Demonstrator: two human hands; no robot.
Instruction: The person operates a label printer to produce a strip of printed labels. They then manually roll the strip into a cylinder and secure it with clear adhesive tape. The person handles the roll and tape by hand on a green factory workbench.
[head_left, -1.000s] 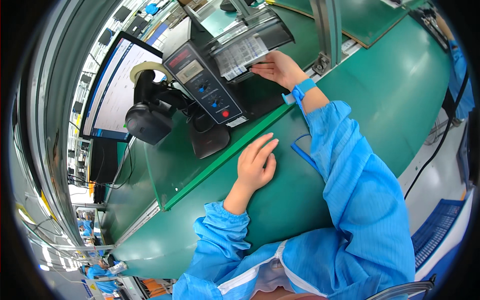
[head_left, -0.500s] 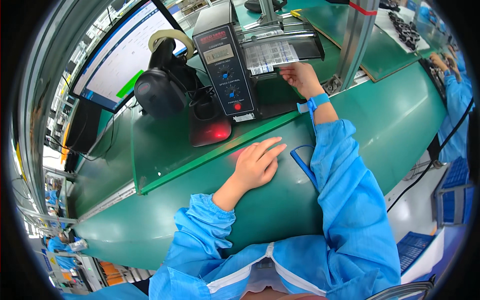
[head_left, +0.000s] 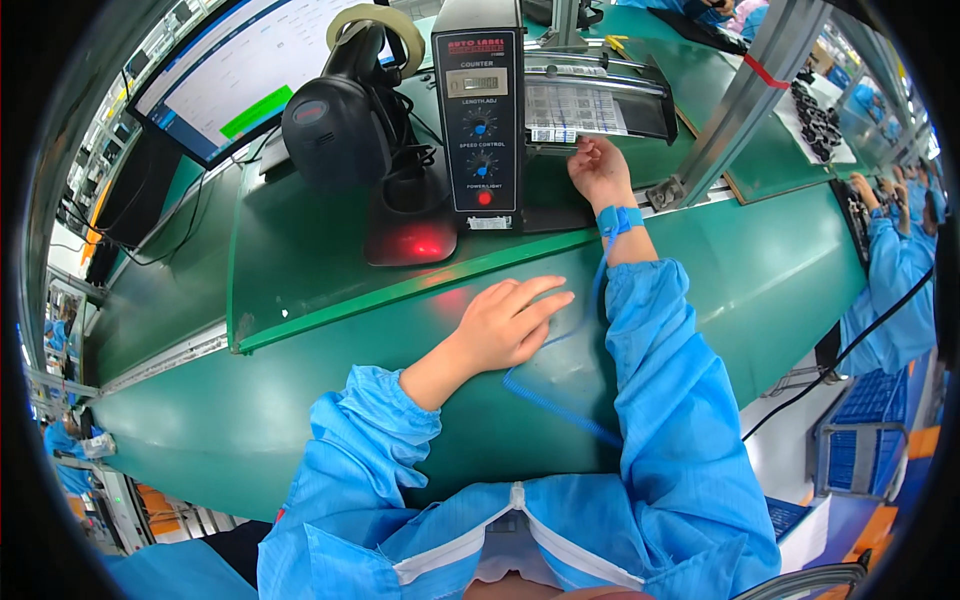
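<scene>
On the green bench ahead of me stands a label dispenser (head_left: pixel 482 185), a dark box with a small display, blue knobs and a red light. A strip of printed white labels (head_left: pixel 575 108) lies across its tray. My right hand (head_left: pixel 602 172) is at the front edge of that strip, fingers curled together; whatever they pinch is too small or hidden to make out. A blue wrist strap (head_left: pixel 620 220) circles that wrist, its coiled cord (head_left: pixel 560 405) trailing over the bench. My left hand (head_left: pixel 505 325) rests over the bench front, fingers spread and holding nothing.
Left of the dispenser, a black handheld scanner (head_left: pixel 335 145) sits on a stand with a red-lit base (head_left: pixel 412 243); a tape roll (head_left: pixel 385 22) hangs on it. Behind is a monitor (head_left: pixel 240 75). A metal post (head_left: pixel 735 115) rises at right, with co-workers in blue sleeves (head_left: pixel 890 275) beyond.
My view has shifted, so the dispenser sits more upright and further right. My right hand's fingers have curled in more at the label edge. The strap's cord has swung left across the bench.
</scene>
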